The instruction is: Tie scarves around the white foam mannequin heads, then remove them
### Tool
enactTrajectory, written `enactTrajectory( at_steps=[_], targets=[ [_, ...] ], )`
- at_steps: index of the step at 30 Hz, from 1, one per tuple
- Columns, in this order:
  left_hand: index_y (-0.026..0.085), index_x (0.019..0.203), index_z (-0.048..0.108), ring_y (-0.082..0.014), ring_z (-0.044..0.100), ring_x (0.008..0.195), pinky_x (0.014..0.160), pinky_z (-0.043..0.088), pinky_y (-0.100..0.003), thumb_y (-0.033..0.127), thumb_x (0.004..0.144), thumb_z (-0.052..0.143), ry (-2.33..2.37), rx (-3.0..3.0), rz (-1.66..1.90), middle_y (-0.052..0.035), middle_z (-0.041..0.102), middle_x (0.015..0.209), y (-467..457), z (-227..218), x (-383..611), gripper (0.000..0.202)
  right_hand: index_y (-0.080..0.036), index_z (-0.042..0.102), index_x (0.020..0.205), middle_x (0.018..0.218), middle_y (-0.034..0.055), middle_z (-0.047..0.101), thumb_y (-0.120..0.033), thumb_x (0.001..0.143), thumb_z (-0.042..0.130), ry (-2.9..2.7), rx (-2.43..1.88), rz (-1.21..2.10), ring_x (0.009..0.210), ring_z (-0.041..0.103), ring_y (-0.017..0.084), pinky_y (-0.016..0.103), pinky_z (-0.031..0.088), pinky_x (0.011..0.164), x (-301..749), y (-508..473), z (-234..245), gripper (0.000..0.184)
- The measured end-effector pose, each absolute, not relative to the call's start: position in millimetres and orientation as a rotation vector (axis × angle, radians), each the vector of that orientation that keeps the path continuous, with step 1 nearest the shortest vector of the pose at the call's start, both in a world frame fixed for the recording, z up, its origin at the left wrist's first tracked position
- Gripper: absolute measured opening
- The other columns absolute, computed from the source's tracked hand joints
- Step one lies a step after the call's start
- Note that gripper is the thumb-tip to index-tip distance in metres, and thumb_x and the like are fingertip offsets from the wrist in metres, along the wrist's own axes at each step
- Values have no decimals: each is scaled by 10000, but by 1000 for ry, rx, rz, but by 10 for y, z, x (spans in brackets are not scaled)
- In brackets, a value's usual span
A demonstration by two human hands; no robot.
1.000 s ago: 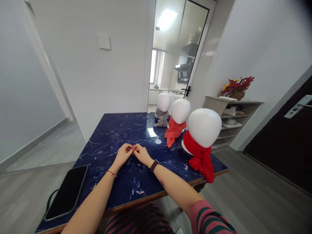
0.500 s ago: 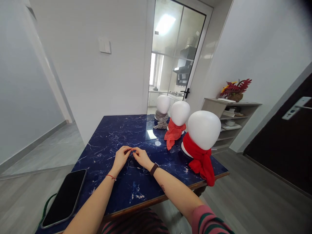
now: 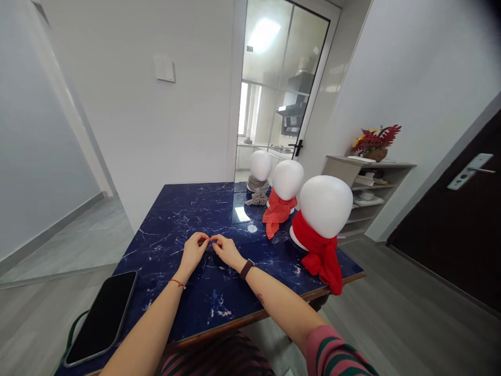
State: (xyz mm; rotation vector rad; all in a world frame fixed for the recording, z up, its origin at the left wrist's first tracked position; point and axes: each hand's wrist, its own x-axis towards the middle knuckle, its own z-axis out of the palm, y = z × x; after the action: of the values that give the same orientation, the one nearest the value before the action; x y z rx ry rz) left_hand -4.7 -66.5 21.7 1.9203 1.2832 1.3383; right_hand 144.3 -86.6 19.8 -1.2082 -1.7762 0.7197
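My left hand [image 3: 194, 251] and my right hand [image 3: 227, 252] rest on the dark blue marbled table [image 3: 219, 297], fingertips pinched together and meeting at the middle. Whatever sits between the fingertips is too small to make out. A red string is round my left wrist, a dark watch on my right. To the right stand three white foam heads: the nearest one [image 3: 326, 205] wears a red scarf [image 3: 320, 255], the middle one [image 3: 287, 179] an orange-red scarf [image 3: 276, 215], the far one [image 3: 260, 164] a grey scarf [image 3: 258, 192].
A black phone [image 3: 103, 316] lies at the table's near left corner. A glass door [image 3: 282, 89] opens behind the table. A low shelf [image 3: 366, 184] with a flower basket [image 3: 374, 143] stands at the right wall, beside a dark door [image 3: 457, 230].
The view has shifted slightly. My hands stay together on the table, fingertips still pinched.
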Motion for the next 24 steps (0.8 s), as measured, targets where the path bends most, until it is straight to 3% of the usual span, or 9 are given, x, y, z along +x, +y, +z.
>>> enactTrajectory(
  at_steps=[12,24],
  targets=[
    [195,697,591,-158,588,662,648,494,-286,272,725,539,1320,1907,1325,-19,609,724,-698,242,-41,97,-198,647,966,516,-68,486,-167,813,475,-1781,-1208,715,484,433,96,200,344,534,1441,-870,195,232],
    [195,730,649,-171,605,759,716,492,-298,313,772,533,1256,1969,1305,-46,646,830,-719,276,-42,171,-178,640,984,527,-66,502,-157,812,480,-1768,-1216,718,485,444,95,201,351,534,1442,-867,196,236]
  ],
)
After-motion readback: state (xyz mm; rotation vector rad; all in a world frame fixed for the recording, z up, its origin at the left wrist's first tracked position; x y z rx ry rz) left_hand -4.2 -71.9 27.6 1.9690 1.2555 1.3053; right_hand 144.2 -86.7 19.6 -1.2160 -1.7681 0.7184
